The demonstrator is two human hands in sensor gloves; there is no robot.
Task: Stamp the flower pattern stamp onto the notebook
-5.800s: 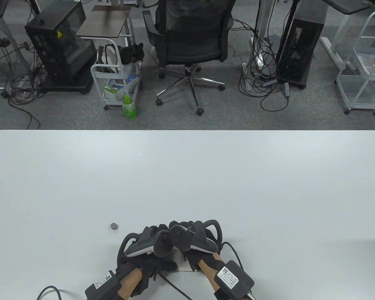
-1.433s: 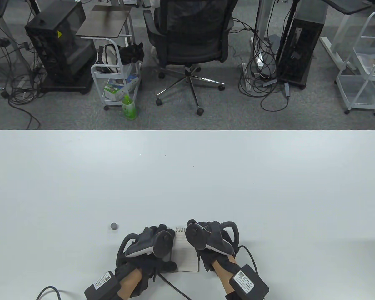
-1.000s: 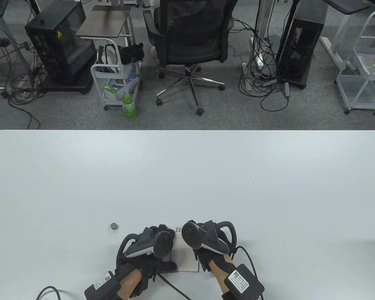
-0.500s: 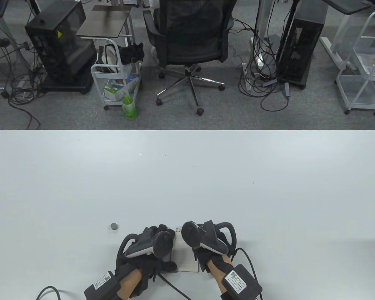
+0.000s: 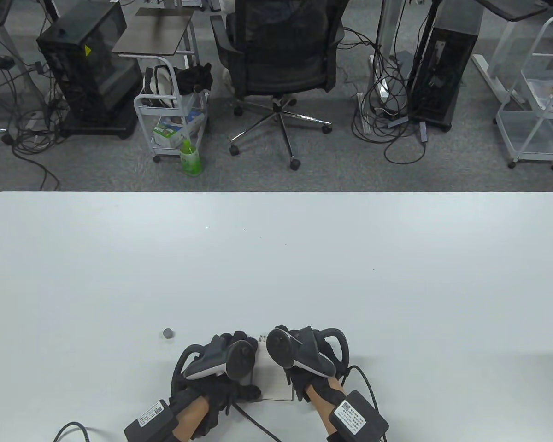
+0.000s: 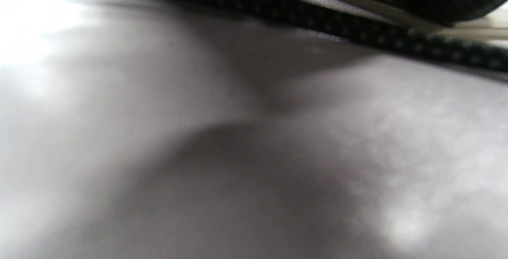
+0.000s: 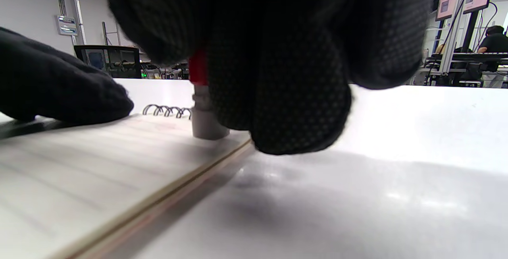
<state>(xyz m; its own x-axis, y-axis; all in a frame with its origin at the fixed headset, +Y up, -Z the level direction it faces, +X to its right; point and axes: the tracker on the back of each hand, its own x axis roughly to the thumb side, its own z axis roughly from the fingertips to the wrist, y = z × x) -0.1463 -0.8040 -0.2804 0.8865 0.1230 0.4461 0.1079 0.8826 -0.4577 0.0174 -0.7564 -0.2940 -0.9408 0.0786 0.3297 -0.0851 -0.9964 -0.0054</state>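
A small spiral notebook (image 5: 276, 384) lies open near the table's front edge, mostly hidden under both hands. In the right wrist view its lined page (image 7: 79, 167) and wire coils (image 7: 164, 110) show. My right hand (image 5: 304, 354) grips a stamp (image 7: 204, 116) with a grey base and a red upper part; the base stands upright on the page near the coils. My left hand (image 5: 221, 363) rests flat on the notebook's left side (image 7: 59, 92). The left wrist view is blurred, showing only table, a cable (image 6: 317, 20) and a glove edge.
A small grey cap (image 5: 167, 333) lies on the white table (image 5: 276, 267) left of the hands. Cables run from both wrists off the front edge. An office chair (image 5: 279, 60), a cart and computer towers stand on the floor beyond the far edge.
The right hand moved slightly left over the notebook during the last second and brought the stamp down on the page. The left hand has stayed put.
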